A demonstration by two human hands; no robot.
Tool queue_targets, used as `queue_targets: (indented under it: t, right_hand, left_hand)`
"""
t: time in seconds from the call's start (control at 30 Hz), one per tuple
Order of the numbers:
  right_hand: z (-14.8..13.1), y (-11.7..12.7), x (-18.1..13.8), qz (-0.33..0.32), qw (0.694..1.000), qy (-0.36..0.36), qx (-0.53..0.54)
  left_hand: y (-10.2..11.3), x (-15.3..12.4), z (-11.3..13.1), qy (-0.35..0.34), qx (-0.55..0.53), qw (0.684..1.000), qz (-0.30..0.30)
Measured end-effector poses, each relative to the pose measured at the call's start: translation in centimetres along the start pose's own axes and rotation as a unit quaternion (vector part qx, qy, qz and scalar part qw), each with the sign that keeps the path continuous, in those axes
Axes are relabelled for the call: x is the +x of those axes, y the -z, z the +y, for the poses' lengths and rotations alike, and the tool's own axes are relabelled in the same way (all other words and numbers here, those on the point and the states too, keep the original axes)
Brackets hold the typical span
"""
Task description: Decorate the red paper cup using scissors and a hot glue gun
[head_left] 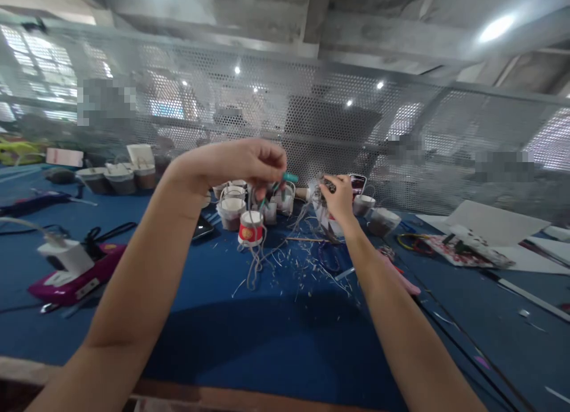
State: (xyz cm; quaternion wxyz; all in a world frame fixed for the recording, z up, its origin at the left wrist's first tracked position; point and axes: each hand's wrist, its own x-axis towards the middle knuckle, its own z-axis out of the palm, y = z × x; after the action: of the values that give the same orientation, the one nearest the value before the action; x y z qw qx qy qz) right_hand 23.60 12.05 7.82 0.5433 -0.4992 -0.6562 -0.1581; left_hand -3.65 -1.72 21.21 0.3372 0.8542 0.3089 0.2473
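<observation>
My left hand (pixel 263 162), bent at the wrist, has its fingers closed round a slim tool with a teal end (pixel 290 177); its exact kind is unclear. Below it stands a small red and white cup (pixel 251 229) with grey cord (pixel 255 263) hanging over its front onto the blue table. My right hand (pixel 339 193) is curled at a pale tangle of strands (pixel 318 192) among the cups at the back. Thumb and fingertips are close together there, and what they grip is too blurred to make out.
White cups (pixel 231 210) crowd the back, with more cups (pixel 120 177) at left. A purple power strip (pixel 75 281) with a white charger lies left. Thread scraps (pixel 307 269) litter the middle. Papers (pixel 494 222) lie right. A perforated metal screen (pixel 333 121) rises behind.
</observation>
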Motion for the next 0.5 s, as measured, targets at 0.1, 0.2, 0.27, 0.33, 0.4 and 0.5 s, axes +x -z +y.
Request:
queue_targets:
  t: [0.1, 0.2, 0.27, 0.33, 0.4, 0.5]
  right_hand:
    - [-0.9, 0.9, 1.2, 0.025, 1.0, -0.001, 0.008]
    - [-1.9, 1.5, 2.0, 0.05, 0.998, 0.006, 0.033]
    - [-2.6, 1.8, 2.3, 0.065, 0.996, 0.004, 0.054]
    - [-3.2, 2.0, 2.5, 0.076, 0.995, -0.01, 0.068]
    - [-3.7, 2.1, 2.5, 0.085, 0.993, -0.026, 0.082]
    - [-4.0, 2.0, 2.5, 0.092, 0.99, -0.046, 0.097]
  left_hand:
    - [0.1, 1.2, -2.5, 0.099, 0.059, 0.982, -0.147]
    - [-0.3, 2.7, -5.2, 0.141, 0.071, 0.982, -0.108]
    - [-0.8, 3.8, -6.7, 0.134, 0.081, 0.984, -0.09]
    - [-1.5, 4.9, -7.7, 0.12, 0.107, 0.985, -0.068]
    - [-2.6, 5.8, -8.2, 0.106, 0.119, 0.986, -0.047]
    - [-4.3, 6.9, -8.5, 0.117, 0.127, 0.985, 0.003]
